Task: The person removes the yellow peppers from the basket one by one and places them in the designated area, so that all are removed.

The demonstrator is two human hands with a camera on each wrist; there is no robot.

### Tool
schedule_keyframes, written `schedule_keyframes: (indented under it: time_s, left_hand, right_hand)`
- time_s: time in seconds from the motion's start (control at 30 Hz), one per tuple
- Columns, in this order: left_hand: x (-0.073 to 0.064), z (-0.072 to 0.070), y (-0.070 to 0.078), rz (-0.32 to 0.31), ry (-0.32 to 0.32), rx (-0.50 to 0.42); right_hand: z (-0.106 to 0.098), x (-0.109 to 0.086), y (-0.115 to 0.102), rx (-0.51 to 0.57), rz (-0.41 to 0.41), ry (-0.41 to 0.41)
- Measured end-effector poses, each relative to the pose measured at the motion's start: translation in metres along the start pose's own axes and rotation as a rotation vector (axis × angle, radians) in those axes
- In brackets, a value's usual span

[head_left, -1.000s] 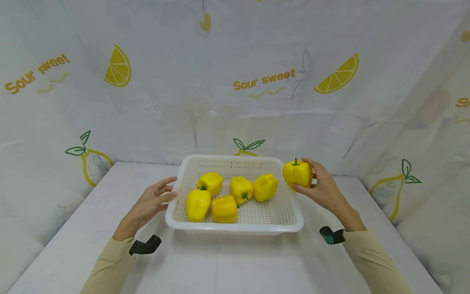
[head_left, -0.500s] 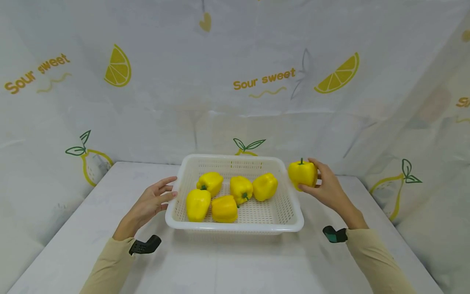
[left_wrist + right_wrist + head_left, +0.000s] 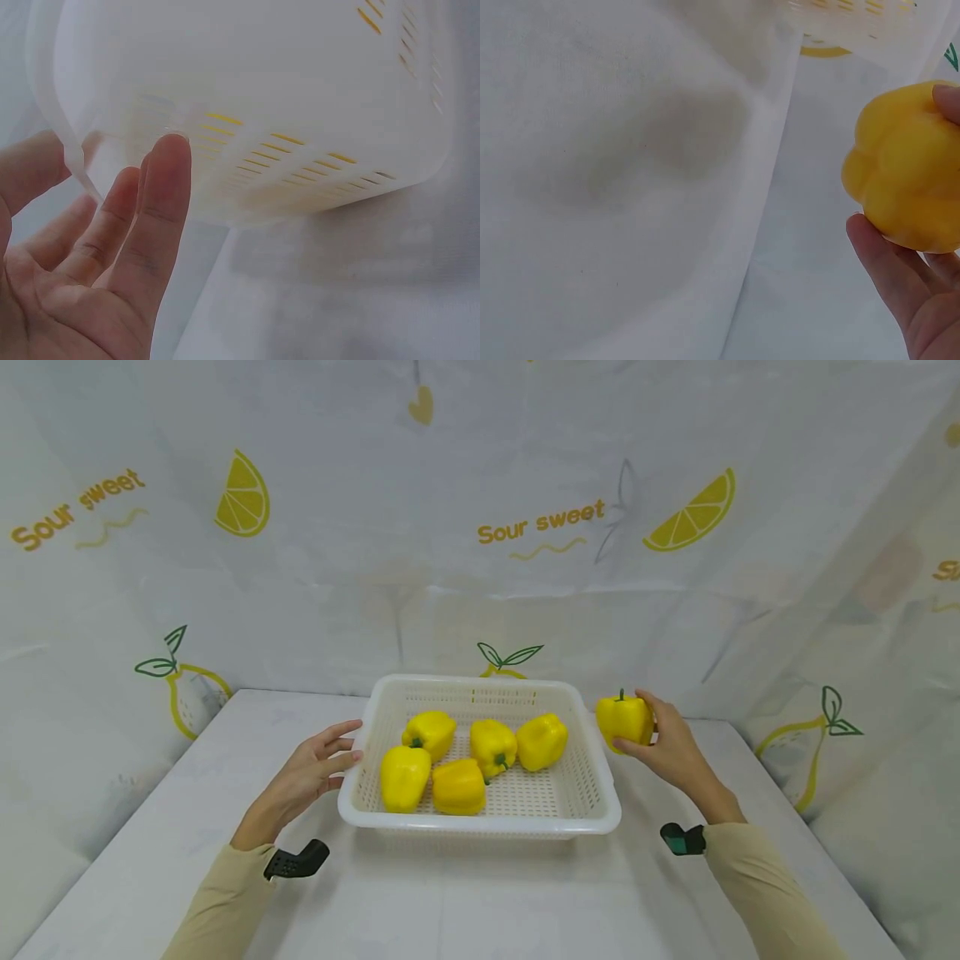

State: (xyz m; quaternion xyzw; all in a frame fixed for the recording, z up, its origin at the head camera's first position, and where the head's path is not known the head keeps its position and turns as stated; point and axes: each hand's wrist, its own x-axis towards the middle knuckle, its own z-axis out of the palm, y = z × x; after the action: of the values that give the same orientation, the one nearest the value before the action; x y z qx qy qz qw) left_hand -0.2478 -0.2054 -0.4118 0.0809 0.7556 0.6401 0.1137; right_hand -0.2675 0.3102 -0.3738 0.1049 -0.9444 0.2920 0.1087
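Observation:
My right hand (image 3: 671, 747) holds a yellow bell pepper (image 3: 624, 720), stem upward, just right of a white plastic basket (image 3: 480, 822). In the right wrist view, the thumb and fingers (image 3: 889, 270) curve around that pepper (image 3: 907, 165), which is raised above the table. Beside the basket's left rim is my left hand (image 3: 303, 777), its fingers spread and only slightly bent. Its fingertips (image 3: 169, 157) touch or nearly touch the outer wall in the left wrist view. Several more yellow bell peppers (image 3: 405, 779) lie inside the basket, mostly toward its left and middle.
The basket stands on a table with a white cover (image 3: 480, 902). A white curtain (image 3: 360, 602) printed with lemons hangs behind the table and along both sides. Each wrist carries a small dark camera mount (image 3: 297, 860).
My right hand has carried the bell pepper a short way right, from the basket's right rim to slightly beyond it, ending a little lower. My left hand and the basket have stayed put.

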Motion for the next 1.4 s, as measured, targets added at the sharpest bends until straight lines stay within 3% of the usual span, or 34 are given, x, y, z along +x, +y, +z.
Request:
schedule_keyframes:
  time_s: [0.3, 0.6, 1.4]
  left_hand:
    - [0.0, 0.0, 0.0, 0.004, -0.004, -0.001]
    - [0.001, 0.0, -0.001, 0.002, -0.005, -0.005]
    - [0.0, 0.0, 0.002, 0.01, -0.015, 0.003]
  right_hand:
    - [0.008, 0.004, 0.013, -0.015, 0.025, 0.003]
    - [0.015, 0.006, 0.02, 0.044, 0.102, -0.006]
    - [0.031, 0.009, 0.032, -0.025, 0.174, -0.041]
